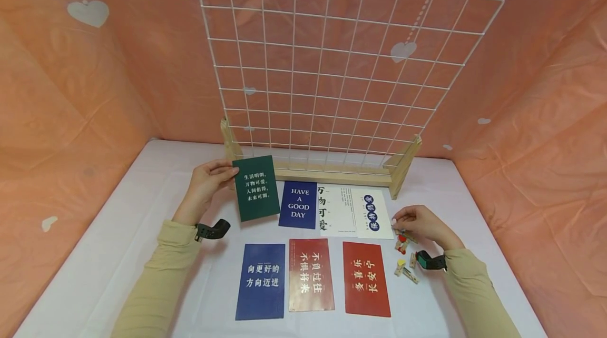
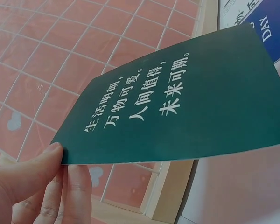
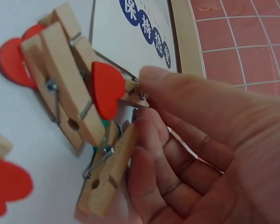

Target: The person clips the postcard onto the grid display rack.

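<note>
Orange heart-printed cloth (image 1: 57,117) surrounds a white surface (image 1: 204,296) bearing a wire grid (image 1: 345,78). Before the grid's left end, a green card (image 1: 258,210) is pinched by the left hand (image 1: 206,185); the right hand (image 1: 424,225), fingers curled, touches clothespins (image 3: 65,74), its grip unclear.

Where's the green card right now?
In the head view, the green card is left of centre, held near its upper-left corner by the left hand, beside the blue HAVE A GOOD DAY card.
</note>
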